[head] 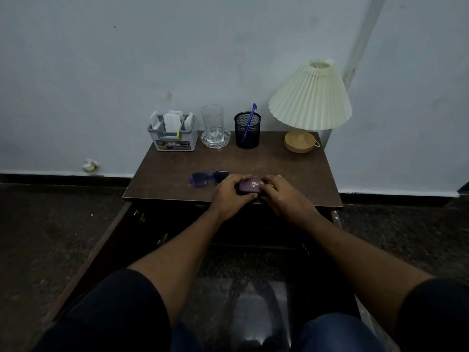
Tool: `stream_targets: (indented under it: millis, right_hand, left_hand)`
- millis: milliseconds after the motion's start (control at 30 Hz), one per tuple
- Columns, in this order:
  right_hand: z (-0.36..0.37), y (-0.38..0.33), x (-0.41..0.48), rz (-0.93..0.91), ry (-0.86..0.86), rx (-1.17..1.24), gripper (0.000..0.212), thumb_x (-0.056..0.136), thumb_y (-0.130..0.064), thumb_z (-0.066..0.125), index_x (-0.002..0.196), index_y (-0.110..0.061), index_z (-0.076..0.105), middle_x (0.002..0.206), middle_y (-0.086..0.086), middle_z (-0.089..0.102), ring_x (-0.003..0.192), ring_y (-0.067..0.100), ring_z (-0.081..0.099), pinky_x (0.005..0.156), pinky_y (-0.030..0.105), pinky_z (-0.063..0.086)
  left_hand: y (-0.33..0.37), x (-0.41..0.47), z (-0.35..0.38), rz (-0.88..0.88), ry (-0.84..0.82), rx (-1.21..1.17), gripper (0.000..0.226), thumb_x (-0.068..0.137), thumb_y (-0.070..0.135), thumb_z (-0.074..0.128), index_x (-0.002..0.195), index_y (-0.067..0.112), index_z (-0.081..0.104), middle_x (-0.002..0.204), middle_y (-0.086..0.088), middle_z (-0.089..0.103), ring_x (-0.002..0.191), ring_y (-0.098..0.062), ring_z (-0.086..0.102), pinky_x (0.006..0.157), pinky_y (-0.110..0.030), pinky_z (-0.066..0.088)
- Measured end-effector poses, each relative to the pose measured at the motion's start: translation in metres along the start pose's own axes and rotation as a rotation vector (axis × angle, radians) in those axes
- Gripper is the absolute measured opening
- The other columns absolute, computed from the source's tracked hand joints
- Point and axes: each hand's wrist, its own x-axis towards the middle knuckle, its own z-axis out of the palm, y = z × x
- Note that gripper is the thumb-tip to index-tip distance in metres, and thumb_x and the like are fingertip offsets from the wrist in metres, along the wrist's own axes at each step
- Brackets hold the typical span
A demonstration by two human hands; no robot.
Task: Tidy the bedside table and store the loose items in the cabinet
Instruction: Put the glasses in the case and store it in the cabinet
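Glasses case point(248, 187), purple with gold lettering, lies at the front edge of the bedside table point(291, 171), held between 2 hands. The left hand point(229, 193) curls its fingers over the case's left end, with the thumb along the near side. The right hand point(279, 192) wraps over the right end and hides part of the lettering. A grip at both ends looks like a move to pry the lid open, though no gap shows, so I cannot tell if the lid has lifted.

Blue sunglasses point(204, 178) lie folded on the table just left of the case, touching or nearly touching the left hand's fingers. That puts them close by to go inside once the case opens.

Below the tabletop the cabinet door point(101, 240) swings out toward the person, so the dark cabinet stands ready to take the loose things.

Along the wall 4 things stand in a neat row, likely meant to stay: a grey caddy point(175, 142) of packets, a glass point(212, 120) on a clear ashtray point(215, 143), a mesh pen cup point(247, 132) with 1 blue pen point(251, 114), and a pleated lamp point(309, 97).
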Motion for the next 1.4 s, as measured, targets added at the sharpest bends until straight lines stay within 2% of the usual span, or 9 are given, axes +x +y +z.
stream_targets:
  millis: [167, 333, 500, 667, 833, 1033, 1133, 1267, 1400]
  right_hand:
    - [0.005, 0.003, 0.000, -0.043, 0.021, -0.084, 0.040, 0.096, -0.024, 0.061, 0.130, -0.002, 0.060, 0.131, 0.023, 0.061, 0.117, 0.036, 0.061, 0.103, 0.048, 0.050]
    - [-0.007, 0.007, 0.004, -0.063, -0.023, -0.104, 0.043, 0.097, -0.028, 0.062, 0.132, -0.003, 0.060, 0.132, 0.020, 0.063, 0.117, 0.033, 0.064, 0.098, 0.040, 0.052]
    - [-0.021, 0.013, 0.013, -0.026, -0.139, 0.023, 0.045, 0.102, -0.035, 0.050, 0.141, -0.011, 0.053, 0.143, 0.012, 0.056, 0.126, 0.027, 0.058, 0.100, 0.040, 0.052]
    - [-0.034, 0.025, 0.028, -0.048, -0.213, 0.127, 0.042, 0.100, -0.035, 0.055, 0.135, -0.014, 0.058, 0.134, 0.006, 0.061, 0.117, 0.024, 0.061, 0.095, 0.036, 0.051]
    - [-0.048, 0.035, 0.046, -0.048, -0.254, 0.200, 0.034, 0.097, -0.030, 0.061, 0.125, -0.013, 0.066, 0.114, 0.006, 0.067, 0.102, 0.023, 0.063, 0.087, 0.037, 0.051]
    - [-0.042, 0.036, 0.053, 0.224, -0.061, 0.383, 0.020, 0.097, -0.028, 0.062, 0.110, -0.016, 0.072, 0.105, 0.000, 0.074, 0.093, 0.014, 0.068, 0.082, 0.035, 0.056]
    - [-0.032, 0.033, 0.055, 0.331, -0.004, 0.442, 0.017, 0.097, -0.025, 0.062, 0.105, -0.014, 0.073, 0.101, 0.001, 0.074, 0.091, 0.015, 0.068, 0.080, 0.035, 0.056]
    - [-0.022, 0.036, 0.061, 0.449, 0.040, 0.470, 0.017, 0.097, -0.025, 0.063, 0.103, -0.013, 0.075, 0.099, 0.001, 0.073, 0.090, 0.014, 0.066, 0.080, 0.033, 0.055]
    - [-0.012, 0.037, 0.064, 0.500, 0.034, 0.444, 0.018, 0.097, -0.027, 0.062, 0.098, -0.014, 0.074, 0.095, 0.000, 0.074, 0.083, 0.012, 0.063, 0.072, 0.027, 0.047]
  left_hand:
    - [-0.004, 0.001, -0.005, 0.018, -0.054, 0.028, 0.060, 0.076, 0.016, 0.086, 0.132, 0.012, 0.064, 0.128, -0.002, 0.064, 0.117, -0.010, 0.063, 0.104, -0.025, 0.051]
    - [-0.004, 0.004, -0.006, -0.069, -0.073, -0.073, 0.060, 0.075, 0.015, 0.087, 0.131, 0.011, 0.065, 0.127, -0.004, 0.069, 0.117, -0.013, 0.066, 0.104, -0.028, 0.053]
    - [-0.004, 0.005, -0.004, -0.136, -0.053, -0.158, 0.061, 0.074, 0.014, 0.088, 0.130, 0.010, 0.066, 0.126, -0.005, 0.070, 0.116, -0.014, 0.067, 0.100, -0.022, 0.053]
    - [-0.002, 0.005, -0.006, -0.179, -0.049, -0.238, 0.062, 0.073, 0.012, 0.088, 0.131, 0.009, 0.065, 0.127, -0.006, 0.069, 0.117, -0.018, 0.067, 0.104, -0.029, 0.053]
    - [0.001, 0.003, -0.008, -0.177, -0.068, -0.246, 0.078, 0.072, 0.002, 0.087, 0.142, 0.012, 0.054, 0.128, -0.007, 0.064, 0.101, -0.010, 0.068, 0.080, -0.012, 0.056]
    - [-0.001, 0.001, -0.006, -0.159, -0.036, -0.276, 0.098, 0.070, -0.009, 0.084, 0.153, 0.007, 0.034, 0.122, -0.014, 0.064, 0.107, -0.013, 0.063, 0.084, -0.010, 0.054]
    - [-0.006, 0.002, -0.006, -0.141, -0.045, -0.273, 0.098, 0.070, -0.008, 0.085, 0.153, 0.011, 0.036, 0.115, -0.007, 0.066, 0.102, -0.004, 0.064, 0.082, -0.010, 0.052]
    - [-0.008, 0.001, -0.005, -0.132, -0.058, -0.275, 0.095, 0.070, -0.005, 0.086, 0.151, 0.012, 0.039, 0.108, 0.002, 0.067, 0.099, -0.003, 0.065, 0.082, -0.010, 0.052]
    - [-0.009, 0.000, -0.006, -0.133, -0.071, -0.275, 0.093, 0.070, -0.004, 0.086, 0.150, 0.012, 0.041, 0.107, 0.009, 0.066, 0.099, -0.001, 0.065, 0.083, -0.010, 0.052]
